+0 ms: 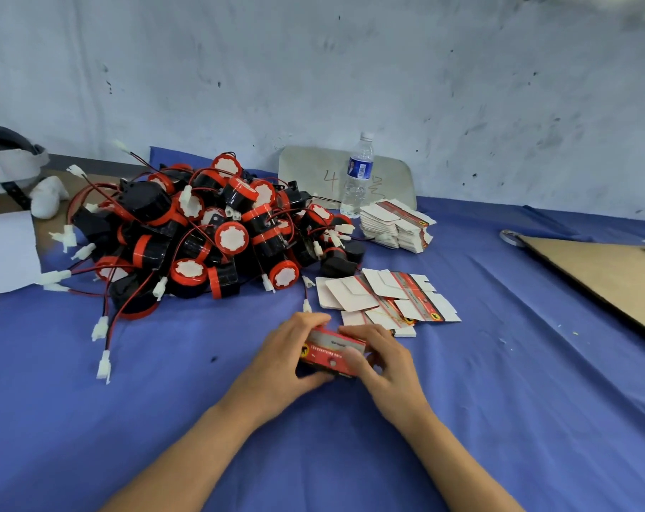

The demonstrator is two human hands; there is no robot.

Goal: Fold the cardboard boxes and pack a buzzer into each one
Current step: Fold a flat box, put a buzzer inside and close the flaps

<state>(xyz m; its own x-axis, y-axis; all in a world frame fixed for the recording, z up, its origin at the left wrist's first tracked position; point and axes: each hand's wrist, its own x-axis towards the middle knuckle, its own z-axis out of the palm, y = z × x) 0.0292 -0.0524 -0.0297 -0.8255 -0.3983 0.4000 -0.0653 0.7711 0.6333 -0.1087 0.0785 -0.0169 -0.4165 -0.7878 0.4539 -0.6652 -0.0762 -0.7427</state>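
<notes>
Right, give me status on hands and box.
Left hand and right hand both grip the red box over the blue cloth. Buzzer pile and flat box blanks lie beyond it. Nothing blocking.

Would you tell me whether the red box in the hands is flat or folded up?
Folded up: the red box shows top and front faces, gripped between left hand and right hand. End flaps: cannot tell.
</notes>
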